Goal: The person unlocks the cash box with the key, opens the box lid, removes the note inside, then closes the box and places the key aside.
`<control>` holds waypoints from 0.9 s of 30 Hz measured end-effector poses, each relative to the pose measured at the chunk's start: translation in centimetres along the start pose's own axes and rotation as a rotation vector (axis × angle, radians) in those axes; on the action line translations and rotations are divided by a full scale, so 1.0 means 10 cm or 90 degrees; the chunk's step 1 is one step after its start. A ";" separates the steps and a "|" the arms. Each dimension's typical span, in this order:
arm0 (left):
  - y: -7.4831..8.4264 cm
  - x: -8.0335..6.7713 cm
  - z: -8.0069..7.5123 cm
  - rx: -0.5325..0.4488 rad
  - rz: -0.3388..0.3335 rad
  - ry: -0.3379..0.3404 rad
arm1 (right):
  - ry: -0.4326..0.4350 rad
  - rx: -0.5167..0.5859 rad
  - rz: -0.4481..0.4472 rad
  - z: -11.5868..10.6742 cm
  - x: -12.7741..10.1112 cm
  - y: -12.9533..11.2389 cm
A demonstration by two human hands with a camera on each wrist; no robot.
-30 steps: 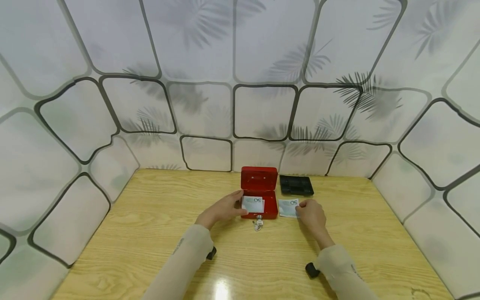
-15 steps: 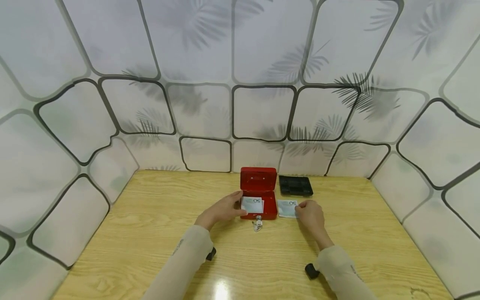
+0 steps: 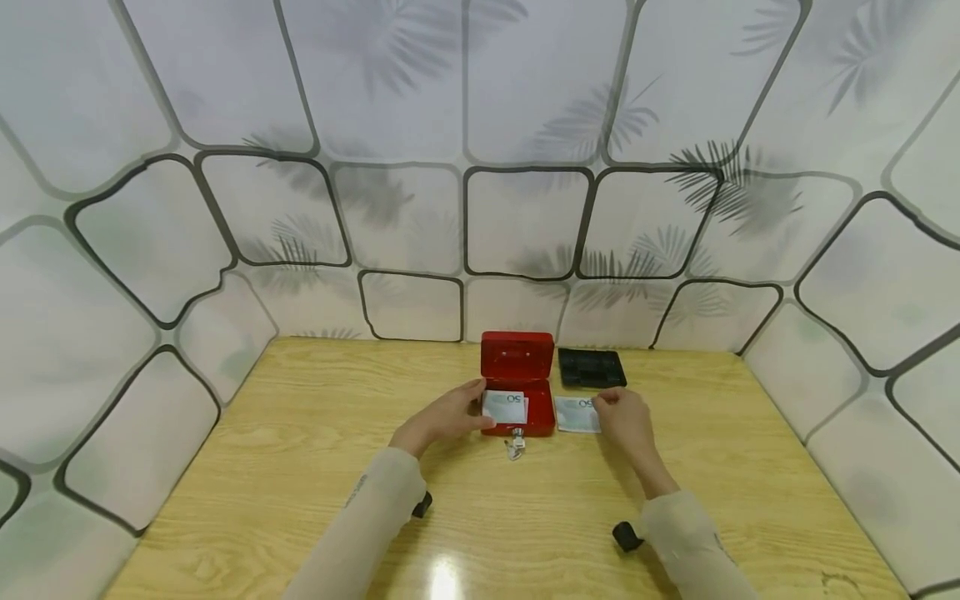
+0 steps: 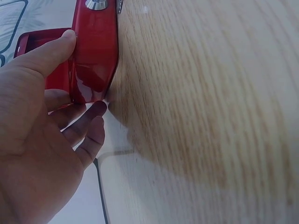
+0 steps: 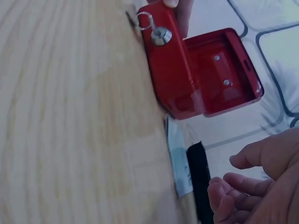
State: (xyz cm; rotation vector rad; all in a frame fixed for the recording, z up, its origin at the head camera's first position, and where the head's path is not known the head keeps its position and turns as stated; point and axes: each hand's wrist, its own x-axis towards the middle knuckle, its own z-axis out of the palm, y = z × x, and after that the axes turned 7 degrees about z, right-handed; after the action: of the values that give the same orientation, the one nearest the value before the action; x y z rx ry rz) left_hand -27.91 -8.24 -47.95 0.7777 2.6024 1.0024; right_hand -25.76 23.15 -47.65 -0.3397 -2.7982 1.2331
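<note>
Two hands reach out over a wooden table (image 3: 330,392). The left hand (image 3: 442,417) holds the near left corner of a red box (image 3: 542,404). Its thumb sits on the top edge at the front, and its fingers bend round the side. The lid (image 3: 517,354) of the box is up and leans back.

Inside the box, on the left, lies some paper money (image 3: 504,407) with a 50 on it (a bit of a second paper peeks out on its right side). On the front of the box is a round silver lock (image 5: 161,36), and keys on a ring (image 3: 514,450) hang from it down by the table.

Just to the right of the box, one loose bill (image 3: 576,415) lies flat on the table, with a 50 on it too. The right hand (image 3: 626,421) is at the right end of that bill. The right wrist view shows a wide gap between its thumb and its bent fingers, with nothing held in it. I cannot tell if a fingertip touches the bill.

A black tray (image 3: 591,367) lies behind the bill, near the right side of the box. At the back stands a pale wall (image 3: 412,307) with dark lines and gray leaves. Both arms have cream sleeves (image 3: 375,508).
</note>
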 end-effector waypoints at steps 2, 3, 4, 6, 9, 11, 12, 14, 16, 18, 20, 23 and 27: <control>0.01 0.00 0.00 0.001 0.002 0.000 | -0.006 0.014 -0.014 -0.01 -0.01 -0.06; 0.01 0.00 0.00 0.000 0.002 -0.001 | -0.013 0.022 -0.020 -0.01 -0.02 -0.08; 0.01 0.00 -0.01 0.000 0.003 -0.001 | -0.020 0.030 -0.025 -0.01 -0.02 -0.11; 0.01 0.00 0.00 -0.003 0.005 -0.001 | -0.033 0.045 -0.038 0.00 -0.03 -0.16; 0.01 0.00 0.00 -0.005 0.007 -0.002 | -0.042 0.061 -0.060 0.04 -0.05 -0.24; 0.01 0.00 0.00 -0.001 0.009 -0.002 | -0.043 0.066 -0.072 0.06 -0.05 -0.30; 0.01 0.00 0.00 0.000 0.010 -0.002 | -0.045 0.069 -0.075 0.08 -0.06 -0.33; 0.00 0.01 0.00 0.004 0.011 -0.002 | -0.049 0.069 -0.076 0.11 -0.06 -0.38; 0.00 0.01 0.00 0.004 0.011 -0.002 | -0.057 0.069 -0.074 0.13 -0.07 -0.43; 0.00 0.01 0.00 0.003 0.011 -0.001 | -0.062 0.074 -0.072 0.17 -0.08 -0.49; 0.00 0.01 0.00 0.002 0.012 -0.002 | -0.068 0.077 -0.075 0.20 -0.09 -0.53; 0.00 0.01 0.00 0.000 0.012 -0.002 | -0.084 0.077 -0.094 0.27 -0.10 -0.57; 0.00 0.01 0.01 0.001 0.010 -0.001 | -0.108 0.064 -0.089 0.36 -0.10 -0.61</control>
State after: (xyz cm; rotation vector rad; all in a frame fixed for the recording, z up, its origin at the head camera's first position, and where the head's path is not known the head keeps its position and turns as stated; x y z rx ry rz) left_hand -27.96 -8.17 -48.01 0.8006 2.6002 1.0050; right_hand -26.35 16.30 -45.53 -0.0328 -2.8249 1.4259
